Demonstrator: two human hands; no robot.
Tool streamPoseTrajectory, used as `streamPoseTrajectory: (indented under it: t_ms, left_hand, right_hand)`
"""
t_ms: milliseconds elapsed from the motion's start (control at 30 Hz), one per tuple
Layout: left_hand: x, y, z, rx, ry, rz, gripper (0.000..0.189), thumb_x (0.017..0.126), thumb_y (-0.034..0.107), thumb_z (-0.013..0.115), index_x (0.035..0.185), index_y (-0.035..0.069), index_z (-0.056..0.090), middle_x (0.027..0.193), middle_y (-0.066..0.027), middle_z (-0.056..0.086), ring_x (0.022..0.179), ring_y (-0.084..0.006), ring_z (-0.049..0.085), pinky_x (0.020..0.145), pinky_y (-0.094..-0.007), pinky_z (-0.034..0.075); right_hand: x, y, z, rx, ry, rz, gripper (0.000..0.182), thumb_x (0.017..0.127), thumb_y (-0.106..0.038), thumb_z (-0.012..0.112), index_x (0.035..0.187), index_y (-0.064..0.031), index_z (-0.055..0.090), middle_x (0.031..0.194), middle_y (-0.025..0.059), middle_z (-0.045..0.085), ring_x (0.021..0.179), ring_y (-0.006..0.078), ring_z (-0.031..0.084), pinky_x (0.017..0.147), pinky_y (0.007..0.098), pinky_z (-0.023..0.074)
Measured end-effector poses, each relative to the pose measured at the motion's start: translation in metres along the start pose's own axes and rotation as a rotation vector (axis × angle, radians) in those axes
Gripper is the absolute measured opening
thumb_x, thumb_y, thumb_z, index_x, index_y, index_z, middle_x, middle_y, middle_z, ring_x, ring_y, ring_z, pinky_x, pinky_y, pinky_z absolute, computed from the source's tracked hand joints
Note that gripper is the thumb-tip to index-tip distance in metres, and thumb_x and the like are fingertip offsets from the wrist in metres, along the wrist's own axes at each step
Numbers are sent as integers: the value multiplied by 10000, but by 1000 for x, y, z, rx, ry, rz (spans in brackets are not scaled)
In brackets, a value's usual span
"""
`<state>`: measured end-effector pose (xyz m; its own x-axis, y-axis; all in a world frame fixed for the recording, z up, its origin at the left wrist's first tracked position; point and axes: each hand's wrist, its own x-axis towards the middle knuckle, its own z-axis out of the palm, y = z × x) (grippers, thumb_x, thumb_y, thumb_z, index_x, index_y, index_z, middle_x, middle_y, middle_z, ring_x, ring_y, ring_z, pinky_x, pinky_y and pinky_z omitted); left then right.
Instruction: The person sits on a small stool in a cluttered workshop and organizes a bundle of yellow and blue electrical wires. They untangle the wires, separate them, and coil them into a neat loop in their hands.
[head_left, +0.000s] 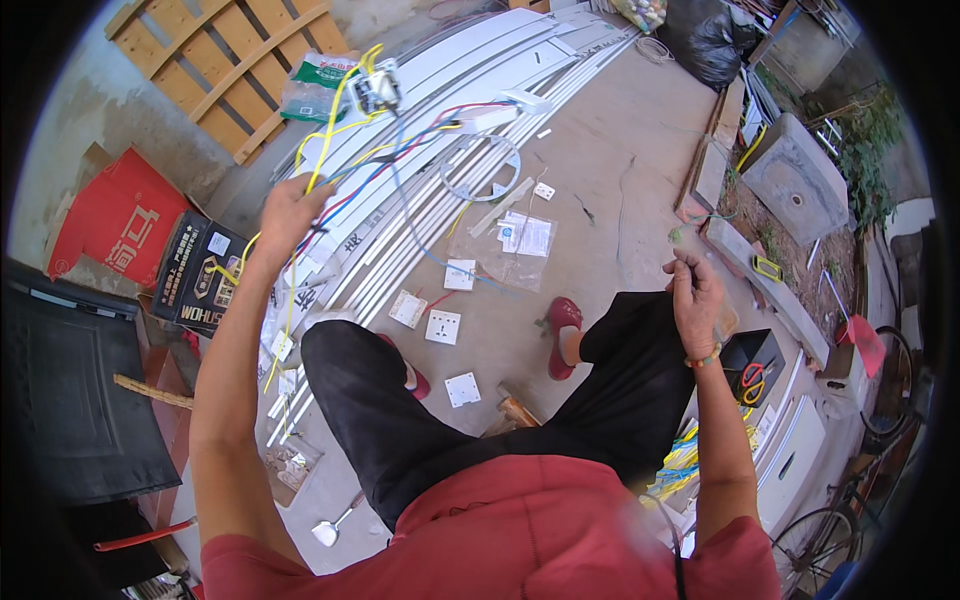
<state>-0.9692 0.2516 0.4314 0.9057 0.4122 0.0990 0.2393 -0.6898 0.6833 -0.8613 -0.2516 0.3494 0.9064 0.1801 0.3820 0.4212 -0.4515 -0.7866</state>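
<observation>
My left hand (296, 214) grips a bundle of yellow and blue electrical wires (330, 150). From the bundle, wires run up to a white switch or socket box (376, 88) with its wired back showing. Red, blue and yellow wires (420, 135) also reach a white box-shaped fitting (486, 118). My right hand (694, 296) is by my right knee, fingers curled in with nothing visible between them. On the ground before me lie a white socket plate (443, 328), a switch plate (460, 274), a box with red wire (407, 309) and a blank plate (463, 390).
Long white trunking strips (420, 217) and white panels (450, 56) cover the left ground. A metal ring (448, 169) rests on them. Scissors (753, 382) sit in a black box (739, 352) at right. A concrete basin (795, 180) stands beyond. A spatula (327, 532) lies at lower left.
</observation>
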Motion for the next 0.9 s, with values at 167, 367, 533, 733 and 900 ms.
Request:
streamPoseTrajectory:
  t_ms: [167,367,533,733,900]
  left_hand:
    - [24,25,71,718,-230,255,527,776,446,610,1211,162,526,804,-138,630,771,-250,603,735,-393,456]
    - [8,8,78,796,-201,145,585,807,457,558,1318,209,415,990,-182,613,982,-336,557,912,-534,350]
    - [-60,-76,63,543,-255,-120,460,790,366,593,1161,94,569,980,-225,614,929,-361,584,833,-395,447]
    - [-106,-145,84,410,-509,-277,403,744,319,624,1022,27,624,924,-207,628,883,-347,596,794,-378,462]
    - [-135,-167,168,451,-788,-186,331,720,336,608,831,27,652,833,-174,637,790,-343,606,699,-420,481]
  right_hand:
    - [-5,5,6,42,34,50,172,887,-75,502,1002,15,592,736,38,620,536,61,514,507,201,416]
    - [-6,4,5,48,48,62,196,899,-77,491,1044,28,572,776,45,621,539,43,488,504,177,405]
    - [0,9,4,90,45,96,219,901,-78,493,1080,29,559,803,49,615,555,42,484,512,168,397]
    - [43,-37,55,195,-56,78,234,898,-81,490,1093,29,555,801,59,617,566,58,496,528,182,416]
    - [87,-70,132,373,-288,4,250,893,-88,486,1104,32,545,790,70,625,579,67,513,540,190,429]
